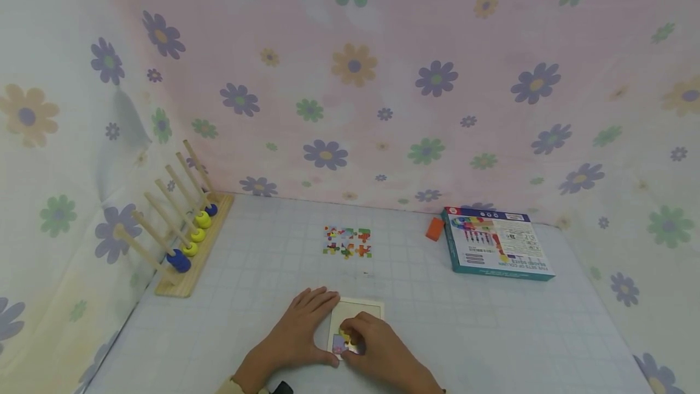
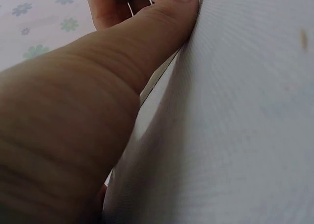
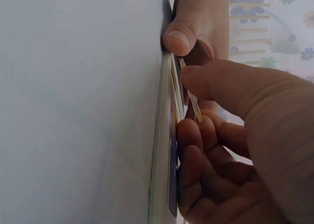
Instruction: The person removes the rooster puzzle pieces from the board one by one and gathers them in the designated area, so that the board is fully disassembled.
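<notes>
- Bare left hand [image 1: 303, 333] at the bottom edge: fingers spread toward the upper right, thumb apart from them, touching the left side of a shallow tray [image 1: 363, 301].
- Beside it, the right hand [image 1: 377, 348] has thumb and fingers clamped on a thin puzzle piece [image 3: 195, 107].
- That piece is held over the tray, tilted off it; in the right wrist view it shows edge-on, its long edge slanting from upper left to lower right. Which way its printed face points, I can't tell.
- The tray lies flat at bottom centre, its left side leaning slightly rightward toward the top; hands hide too much to judge its long axis.
- A lilac piece [image 1: 339, 343] sits in its lower left corner.
- Mid-frame, loose pieces [image 1: 347, 249] lie in two rows.
</notes>
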Demonstrator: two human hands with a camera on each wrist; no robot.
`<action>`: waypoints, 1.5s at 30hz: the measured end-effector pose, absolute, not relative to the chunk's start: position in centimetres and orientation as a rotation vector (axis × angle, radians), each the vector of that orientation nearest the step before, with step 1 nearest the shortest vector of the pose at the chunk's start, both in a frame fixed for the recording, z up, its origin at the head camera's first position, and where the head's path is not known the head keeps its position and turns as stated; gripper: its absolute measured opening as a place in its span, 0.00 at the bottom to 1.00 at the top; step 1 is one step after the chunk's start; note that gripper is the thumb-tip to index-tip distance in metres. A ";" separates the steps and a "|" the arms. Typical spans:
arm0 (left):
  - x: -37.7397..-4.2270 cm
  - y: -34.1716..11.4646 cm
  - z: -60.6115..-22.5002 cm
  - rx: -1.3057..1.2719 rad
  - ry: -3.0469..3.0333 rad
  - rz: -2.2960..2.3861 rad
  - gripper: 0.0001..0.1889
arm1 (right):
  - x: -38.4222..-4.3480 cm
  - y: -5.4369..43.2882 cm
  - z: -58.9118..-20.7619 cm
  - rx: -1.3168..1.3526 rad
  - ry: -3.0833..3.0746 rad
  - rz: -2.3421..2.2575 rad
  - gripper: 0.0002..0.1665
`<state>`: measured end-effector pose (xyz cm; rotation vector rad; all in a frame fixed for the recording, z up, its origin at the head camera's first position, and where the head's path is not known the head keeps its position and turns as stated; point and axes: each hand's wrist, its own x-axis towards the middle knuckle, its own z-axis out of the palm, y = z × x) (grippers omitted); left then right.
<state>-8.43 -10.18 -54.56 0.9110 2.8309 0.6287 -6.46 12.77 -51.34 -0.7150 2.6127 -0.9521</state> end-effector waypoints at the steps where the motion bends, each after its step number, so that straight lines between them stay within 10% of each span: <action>1: -8.4 -10.2 -54.6 0.913 2.832 0.628 0.63 | -6.5 12.8 -51.3 -0.715 2.605 -0.967 0.20; 45: -8.4 -10.1 -54.6 0.881 2.807 0.616 0.62 | -19.4 9.8 -51.9 -0.764 2.698 -0.994 0.24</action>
